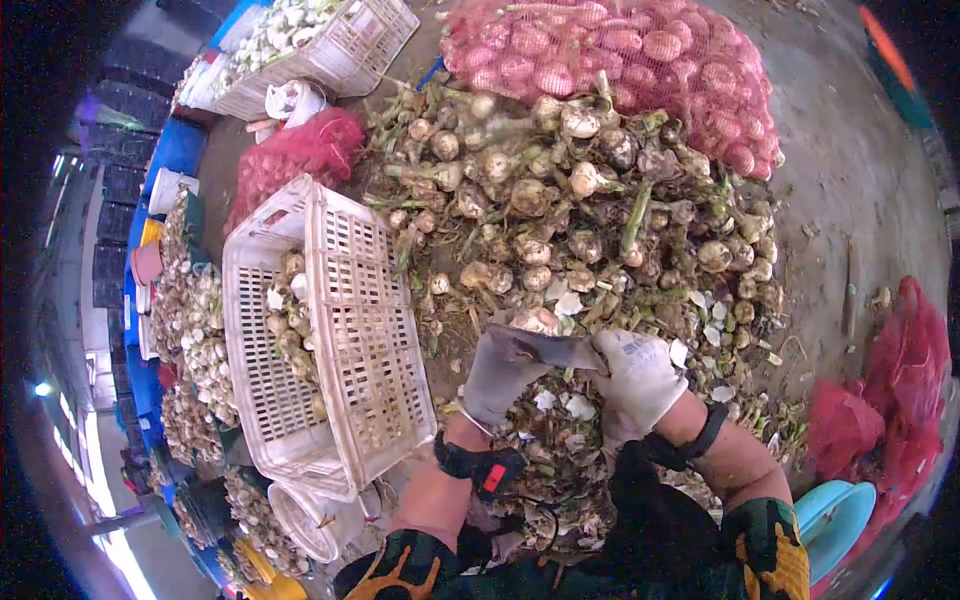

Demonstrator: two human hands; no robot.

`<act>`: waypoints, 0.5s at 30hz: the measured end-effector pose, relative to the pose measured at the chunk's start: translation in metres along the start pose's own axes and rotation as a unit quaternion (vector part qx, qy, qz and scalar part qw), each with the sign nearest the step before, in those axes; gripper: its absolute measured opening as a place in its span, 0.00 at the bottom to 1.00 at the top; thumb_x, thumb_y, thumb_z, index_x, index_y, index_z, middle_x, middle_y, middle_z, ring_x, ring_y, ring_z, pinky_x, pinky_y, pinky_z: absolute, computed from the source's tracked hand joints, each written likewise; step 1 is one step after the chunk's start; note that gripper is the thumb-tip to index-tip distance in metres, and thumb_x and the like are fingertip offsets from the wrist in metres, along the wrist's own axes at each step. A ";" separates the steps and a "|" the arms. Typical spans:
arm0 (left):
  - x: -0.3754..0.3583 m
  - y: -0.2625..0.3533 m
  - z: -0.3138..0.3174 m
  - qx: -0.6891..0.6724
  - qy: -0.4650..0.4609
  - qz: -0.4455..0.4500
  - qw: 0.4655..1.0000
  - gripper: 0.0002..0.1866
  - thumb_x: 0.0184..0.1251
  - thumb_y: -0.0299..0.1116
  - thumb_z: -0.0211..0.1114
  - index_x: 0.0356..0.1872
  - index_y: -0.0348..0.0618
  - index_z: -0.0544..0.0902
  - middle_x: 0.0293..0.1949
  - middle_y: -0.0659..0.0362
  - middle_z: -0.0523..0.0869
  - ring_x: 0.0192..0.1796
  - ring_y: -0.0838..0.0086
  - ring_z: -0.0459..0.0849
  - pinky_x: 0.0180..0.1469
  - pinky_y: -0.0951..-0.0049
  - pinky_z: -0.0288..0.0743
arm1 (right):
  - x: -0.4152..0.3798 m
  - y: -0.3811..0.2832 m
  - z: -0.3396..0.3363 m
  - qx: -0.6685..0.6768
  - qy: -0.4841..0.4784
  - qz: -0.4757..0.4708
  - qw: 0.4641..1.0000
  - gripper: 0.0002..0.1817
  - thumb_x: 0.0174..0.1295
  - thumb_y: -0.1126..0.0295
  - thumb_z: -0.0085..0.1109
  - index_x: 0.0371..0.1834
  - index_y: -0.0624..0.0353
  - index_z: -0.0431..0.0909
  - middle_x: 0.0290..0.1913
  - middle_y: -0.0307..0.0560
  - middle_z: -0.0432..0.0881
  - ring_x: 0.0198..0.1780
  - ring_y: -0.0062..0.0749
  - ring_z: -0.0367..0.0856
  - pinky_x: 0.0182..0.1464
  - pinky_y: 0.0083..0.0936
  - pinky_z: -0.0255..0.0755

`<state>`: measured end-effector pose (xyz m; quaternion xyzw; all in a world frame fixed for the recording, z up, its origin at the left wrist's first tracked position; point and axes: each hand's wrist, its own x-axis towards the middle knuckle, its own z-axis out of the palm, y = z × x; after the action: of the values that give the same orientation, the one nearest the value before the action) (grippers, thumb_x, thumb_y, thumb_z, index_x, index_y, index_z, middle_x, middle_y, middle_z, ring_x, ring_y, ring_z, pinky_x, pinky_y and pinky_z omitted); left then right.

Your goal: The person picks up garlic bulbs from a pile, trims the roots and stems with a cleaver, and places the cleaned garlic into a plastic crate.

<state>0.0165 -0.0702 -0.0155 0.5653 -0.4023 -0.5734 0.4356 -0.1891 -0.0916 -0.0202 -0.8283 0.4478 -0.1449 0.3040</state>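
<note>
My left hand (500, 375), in a grey work glove, is closed around a garlic bulb (537, 320), whose pale top shows just beyond the fingers. In a white glove, my right hand (637, 382) grips a knife; its dark, wide blade (555, 350) spans the gap to my left hand and lies against the near side of the bulb. The handle is hidden in the right glove. Beyond both hands spreads a heap of untrimmed garlic (530, 200) with stems and dirt on it. Cut stems and white peel pieces (580, 407) lie under and around my hands.
To the left, a white slatted crate (370, 330) tilts, with several bulbs inside. Behind the heap lies a full red mesh sack (620, 50). Red netting (880, 400) and a turquoise basin (835, 520) are at right; a white bucket (315, 520) stands near the crate.
</note>
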 end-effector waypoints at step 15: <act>-0.049 0.055 0.036 0.509 -0.012 0.296 0.808 0.45 0.41 0.41 0.80 0.63 0.36 0.68 0.58 0.46 0.73 0.60 0.51 0.73 0.63 0.56 0.65 | -0.012 0.005 -0.009 0.585 0.038 0.034 0.810 0.14 0.63 0.64 0.61 0.46 0.62 0.77 0.38 0.36 0.81 0.39 0.22 0.77 0.44 0.23 0.73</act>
<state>-0.0179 -0.0406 0.0528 0.5528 -0.7896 -0.1363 0.2289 -0.2036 -0.0874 -0.0158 -0.4723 0.3172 -0.4000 0.7186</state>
